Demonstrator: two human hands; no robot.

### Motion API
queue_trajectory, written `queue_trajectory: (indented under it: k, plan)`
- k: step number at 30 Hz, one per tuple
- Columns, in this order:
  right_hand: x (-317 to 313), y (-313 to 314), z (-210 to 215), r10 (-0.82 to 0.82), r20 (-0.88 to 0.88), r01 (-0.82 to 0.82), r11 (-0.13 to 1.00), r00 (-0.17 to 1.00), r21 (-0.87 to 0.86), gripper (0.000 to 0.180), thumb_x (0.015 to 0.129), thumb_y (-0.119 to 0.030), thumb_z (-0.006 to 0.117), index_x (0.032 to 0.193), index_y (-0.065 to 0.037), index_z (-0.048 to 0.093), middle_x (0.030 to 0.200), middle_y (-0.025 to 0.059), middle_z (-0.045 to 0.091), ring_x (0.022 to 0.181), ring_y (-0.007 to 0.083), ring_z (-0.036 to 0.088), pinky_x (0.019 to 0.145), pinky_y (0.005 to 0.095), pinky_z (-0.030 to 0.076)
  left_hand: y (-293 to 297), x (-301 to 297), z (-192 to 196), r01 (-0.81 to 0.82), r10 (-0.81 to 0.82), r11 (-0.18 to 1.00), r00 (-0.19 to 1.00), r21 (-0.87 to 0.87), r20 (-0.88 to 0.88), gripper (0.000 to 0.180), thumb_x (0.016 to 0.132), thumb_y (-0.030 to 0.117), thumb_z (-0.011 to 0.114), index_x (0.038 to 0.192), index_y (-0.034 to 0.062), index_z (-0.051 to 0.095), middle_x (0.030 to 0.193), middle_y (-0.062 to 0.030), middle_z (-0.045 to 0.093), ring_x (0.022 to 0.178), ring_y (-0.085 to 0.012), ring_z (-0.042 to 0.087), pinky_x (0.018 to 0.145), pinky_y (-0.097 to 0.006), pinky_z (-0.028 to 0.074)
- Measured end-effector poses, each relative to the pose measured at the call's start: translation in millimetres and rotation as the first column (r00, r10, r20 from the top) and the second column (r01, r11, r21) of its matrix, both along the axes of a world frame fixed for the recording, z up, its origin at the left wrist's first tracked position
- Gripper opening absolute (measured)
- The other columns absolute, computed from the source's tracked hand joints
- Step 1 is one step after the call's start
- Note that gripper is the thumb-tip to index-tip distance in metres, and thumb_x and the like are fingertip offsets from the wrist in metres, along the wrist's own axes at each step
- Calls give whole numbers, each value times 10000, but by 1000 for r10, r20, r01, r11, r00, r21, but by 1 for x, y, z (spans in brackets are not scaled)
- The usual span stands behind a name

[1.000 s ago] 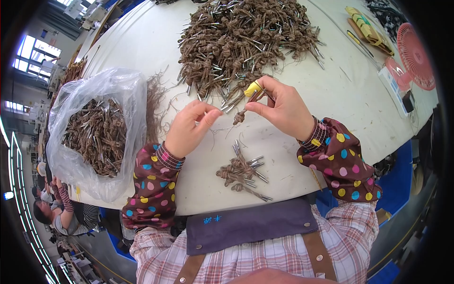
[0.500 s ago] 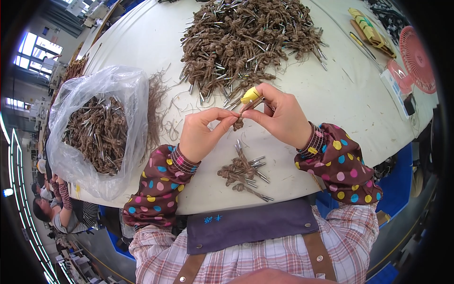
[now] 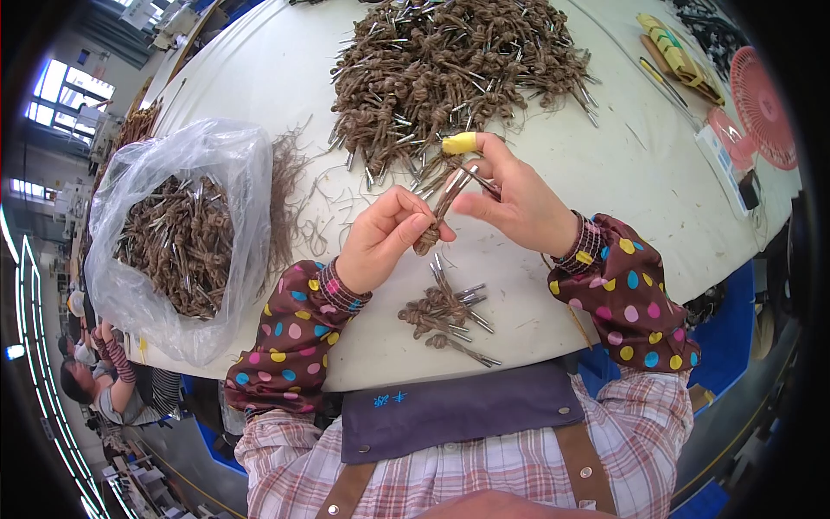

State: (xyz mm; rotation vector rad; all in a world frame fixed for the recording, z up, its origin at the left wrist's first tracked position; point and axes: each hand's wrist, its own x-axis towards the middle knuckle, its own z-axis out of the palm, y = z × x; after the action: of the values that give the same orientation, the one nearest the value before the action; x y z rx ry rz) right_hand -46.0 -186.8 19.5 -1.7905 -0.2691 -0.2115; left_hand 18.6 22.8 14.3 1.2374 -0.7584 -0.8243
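My left hand [image 3: 389, 238] pinches a brown knotted cord [image 3: 424, 242] by its knot, and the cord's metal-tipped ends [image 3: 469, 173] point up toward my right hand. My right hand [image 3: 514, 195] is just beside those tips, its index finger raised and wearing a yellow finger wrap [image 3: 459, 143]. A thin dark metallic thing [image 3: 487, 184] sits under its curled fingers, mostly hidden, so I cannot name it. Below both hands, a small group of similar knotted cords [image 3: 441, 313] lies on the white table [image 3: 536, 303]. A large heap of these cords [image 3: 450, 78] spreads beyond my hands.
On the left stands an open clear plastic bag [image 3: 246, 164] full of knotted cords, with loose brown threads [image 3: 285, 199] next to it. At the right are a pink fan [image 3: 761, 108] and a yellow-and-brown bundle [image 3: 679, 60]. Another person [image 3: 125, 389] sits at far left.
My right hand has drawn back from the knot, and its index finger has lifted. My left hand has shifted slightly with the cord, whose metal tips now show plainly.
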Motion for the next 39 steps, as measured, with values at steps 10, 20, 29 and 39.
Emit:
queue_trajectory:
  k: [10, 20, 29, 39]
  plan:
    - [-19, 13, 23, -33, 34, 42, 954, 999, -296, 311, 894, -313, 578, 879, -19, 477, 767, 148, 575, 654, 315, 581, 580, 371, 447, 1, 1, -7, -335, 297, 942, 857, 17, 422, 88, 954, 101, 496, 966, 14, 495, 895, -64, 648, 748, -60, 545, 664, -209, 441]
    - [-19, 23, 13, -138, 280, 274, 800, 950, -533, 207, 836, -228, 653, 828, -64, 526, 740, 67, 561, 608, 259, 583, 508, 335, 442, -1, -1, -10, -375, 327, 927, 789, -13, 520, 66, 927, 60, 534, 961, 6, 517, 876, -70, 643, 728, -92, 572, 653, -220, 460]
    - [-19, 25, 5, -117, 142, 169, 879, 983, -446, 242, 834, -234, 658, 816, -45, 508, 723, 85, 566, 595, 259, 575, 522, 335, 439, 3, -2, -11, -323, 258, 945, 836, 55, 484, 70, 940, 80, 520, 961, 13, 512, 800, -39, 606, 681, -77, 527, 626, -214, 444]
    - [-16, 12, 21, -111, 131, 157, 891, 985, -426, 261, 817, -246, 685, 876, -33, 545, 752, 84, 590, 626, 234, 605, 538, 296, 476, -1, -3, -1, -293, 269, 954, 929, 62, 254, 115, 989, 165, 434, 1002, 52, 445, 730, -21, 591, 619, -54, 492, 570, -190, 408]
